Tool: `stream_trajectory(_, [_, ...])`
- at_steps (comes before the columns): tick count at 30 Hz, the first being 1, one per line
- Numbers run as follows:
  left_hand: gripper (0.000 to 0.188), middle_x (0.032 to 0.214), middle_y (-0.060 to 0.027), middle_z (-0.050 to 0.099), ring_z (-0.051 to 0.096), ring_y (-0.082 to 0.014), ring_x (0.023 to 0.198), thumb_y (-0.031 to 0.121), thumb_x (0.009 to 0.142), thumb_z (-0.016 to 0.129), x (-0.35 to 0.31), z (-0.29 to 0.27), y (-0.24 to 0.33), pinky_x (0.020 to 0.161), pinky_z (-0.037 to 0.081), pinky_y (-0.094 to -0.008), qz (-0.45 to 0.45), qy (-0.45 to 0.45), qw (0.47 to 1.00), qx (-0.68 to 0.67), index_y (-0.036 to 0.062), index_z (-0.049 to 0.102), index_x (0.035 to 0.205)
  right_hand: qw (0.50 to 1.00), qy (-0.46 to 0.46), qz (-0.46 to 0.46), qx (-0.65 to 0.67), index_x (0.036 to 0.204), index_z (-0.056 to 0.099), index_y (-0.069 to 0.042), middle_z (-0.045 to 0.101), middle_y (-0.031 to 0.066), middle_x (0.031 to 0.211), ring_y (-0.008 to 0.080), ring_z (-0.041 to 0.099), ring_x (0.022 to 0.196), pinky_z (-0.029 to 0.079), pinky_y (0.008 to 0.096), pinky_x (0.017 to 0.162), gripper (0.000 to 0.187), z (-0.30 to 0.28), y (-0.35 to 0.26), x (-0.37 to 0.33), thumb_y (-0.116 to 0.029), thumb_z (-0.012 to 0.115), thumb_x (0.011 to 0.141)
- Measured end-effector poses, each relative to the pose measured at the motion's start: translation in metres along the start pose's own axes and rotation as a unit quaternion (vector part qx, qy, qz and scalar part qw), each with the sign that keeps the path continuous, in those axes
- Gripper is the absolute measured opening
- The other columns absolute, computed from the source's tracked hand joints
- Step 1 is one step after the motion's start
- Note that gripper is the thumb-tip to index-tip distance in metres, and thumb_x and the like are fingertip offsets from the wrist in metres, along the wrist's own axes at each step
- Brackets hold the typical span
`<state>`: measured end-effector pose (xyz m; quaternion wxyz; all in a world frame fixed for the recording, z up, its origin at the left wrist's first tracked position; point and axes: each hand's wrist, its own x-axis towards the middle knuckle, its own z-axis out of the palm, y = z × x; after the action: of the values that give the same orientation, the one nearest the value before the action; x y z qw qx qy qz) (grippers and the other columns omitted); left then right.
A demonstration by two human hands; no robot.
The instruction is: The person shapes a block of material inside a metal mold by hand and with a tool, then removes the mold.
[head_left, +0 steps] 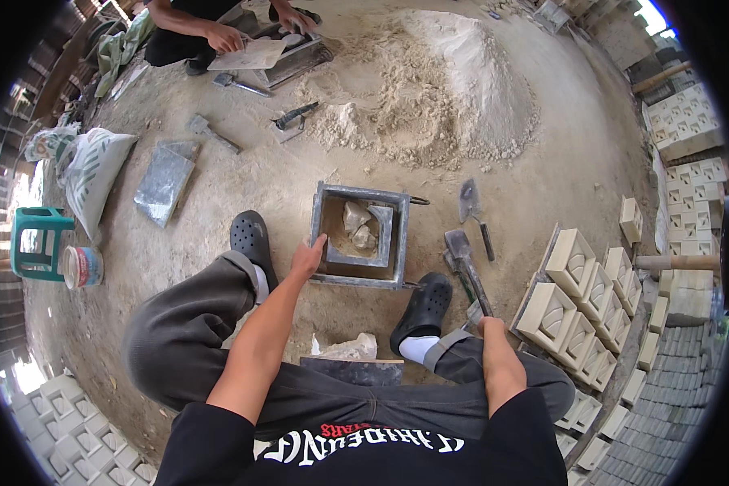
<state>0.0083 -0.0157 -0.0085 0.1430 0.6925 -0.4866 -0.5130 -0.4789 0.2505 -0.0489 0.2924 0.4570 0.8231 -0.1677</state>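
A square metal mould (360, 193) sits on the ground between my feet, with an inner frame and two pale lumps (356, 217) inside it. My left hand (306, 257) grips the mould's left wall near its front corner. In my right hand (489, 326) is the handle of a small shovel (459, 245); its grey blade points away from me, right of the mould. Another tool lies partly hidden under the shovel, beside my right shoe. Farther off lies a trowel (469, 201) with a dark handle.
A large heap of pale sand (470, 89) rises at the back. Patterned blocks (571, 263) stand in rows at right. A metal plate (166, 182), a sack (97, 174), a green stool (39, 243) and a bucket (83, 267) are at left. Another person's hands (225, 38) work at the top.
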Motion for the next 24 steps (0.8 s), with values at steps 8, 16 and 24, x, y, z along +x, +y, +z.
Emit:
stream_trajectory(8, [0.072, 0.112, -0.0317, 0.061, 0.056, -0.0431, 0.112, 0.057, 0.082, 0.052, 0.013, -0.002, 0.014, 0.095, 0.042, -0.0426, -0.033, -0.062, 0.997, 0.044, -0.0073, 0.06, 0.115, 0.964, 0.02, -0.044, 0.263, 0.109, 0.063, 0.001, 0.059, 0.0211, 0.122, 0.0335, 0.061, 0.106, 0.05, 0.0444, 0.089, 0.039, -0.008, 0.004, -0.013, -0.026, 0.061, 0.082])
stream_trajectory(16, [0.066, 0.107, -0.0401, 0.056, 0.054, -0.0509, 0.105, 0.054, 0.085, 0.046, 0.001, 0.004, 0.035, 0.089, 0.042, -0.0476, -0.054, -0.078, 0.995, 0.037, -0.0071, 0.062, 0.104, 0.714, -0.132, -0.688, 0.0, 0.115, 0.061, -0.001, 0.062, 0.0159, 0.117, 0.0249, 0.058, 0.109, 0.045, 0.0367, 0.09, 0.041, 0.065, 0.009, -0.167, -0.035, 0.052, 0.095])
stream_trajectory(24, [0.035, 0.096, -0.0361, 0.058, 0.055, -0.0522, 0.094, 0.035, 0.094, 0.034, 0.028, 0.012, -0.011, 0.081, 0.044, -0.0535, 0.154, -0.085, 0.973, 0.148, 0.0124, 0.056, 0.109, 0.688, -0.347, -0.586, -0.25, 0.14, 0.037, 0.007, 0.042, 0.019, 0.143, 0.0294, 0.037, 0.134, 0.024, 0.0346, 0.111, 0.09, 0.146, 0.056, -0.281, -0.068, 0.041, 0.09])
